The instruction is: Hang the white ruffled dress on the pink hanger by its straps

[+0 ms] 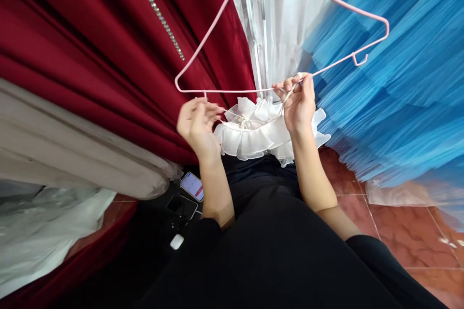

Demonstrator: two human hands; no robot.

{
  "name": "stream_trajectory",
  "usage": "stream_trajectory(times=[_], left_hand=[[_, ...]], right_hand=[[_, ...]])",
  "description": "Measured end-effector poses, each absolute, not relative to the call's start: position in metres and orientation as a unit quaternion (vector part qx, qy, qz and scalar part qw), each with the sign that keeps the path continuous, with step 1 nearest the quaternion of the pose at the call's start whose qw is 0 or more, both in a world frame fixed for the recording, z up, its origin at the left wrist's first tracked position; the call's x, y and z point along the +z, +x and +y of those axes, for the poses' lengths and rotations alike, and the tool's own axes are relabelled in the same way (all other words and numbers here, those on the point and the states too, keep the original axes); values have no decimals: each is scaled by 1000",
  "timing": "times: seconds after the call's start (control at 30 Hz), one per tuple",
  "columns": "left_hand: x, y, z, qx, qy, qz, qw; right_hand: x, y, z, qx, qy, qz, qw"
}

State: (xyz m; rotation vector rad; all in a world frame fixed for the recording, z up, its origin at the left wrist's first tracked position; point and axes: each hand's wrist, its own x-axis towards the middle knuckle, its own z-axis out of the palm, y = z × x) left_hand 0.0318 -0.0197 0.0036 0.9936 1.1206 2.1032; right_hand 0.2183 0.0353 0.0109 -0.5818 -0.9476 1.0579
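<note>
A pink clothes hanger (235,91) hangs in front of me, its bottom bar running just above my hands. Below it is a white ruffled piece (250,137) of sheer fabric with thin pale cords. My right hand (299,101) pinches the hanger's bar, with a pale cord (290,92) looped across its fingers. Slightly blurred, my left hand (201,123) is under the left part of the bar, fingers curled together at the end of a thin cord (234,114) from the ruffles. The fingertips' exact grip there is hard to see.
Dark red drapes (203,34) with a rhinestone strip (159,12) hang at left, above beige fabric (72,130). Blue tulle (391,87) fills the right. Two phones, including a lit phone (193,186), and a white case (177,241) lie at lower left. The floor (402,231) is red tile.
</note>
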Motion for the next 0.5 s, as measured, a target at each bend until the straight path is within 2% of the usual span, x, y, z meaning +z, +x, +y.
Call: stream_trajectory(times=[0.1, 0.17, 0.27, 0.33, 0.5], left_hand=[[-12, 15, -5, 852, 277, 401, 193], [-23, 15, 5, 843, 259, 412, 231], [-32, 24, 11, 788, 280, 418, 353], [-33, 29, 10, 755, 334, 423, 374], [-23, 19, -2, 720, 432, 501, 209]], right_hand=[[9, 215, 36, 487, -261, -419, 720], [9, 212, 34, 490, -259, -419, 719], [9, 214, 32, 489, -260, -426, 715], [9, 217, 33, 487, -261, -431, 714], [7, 223, 37, 485, -248, -443, 712]])
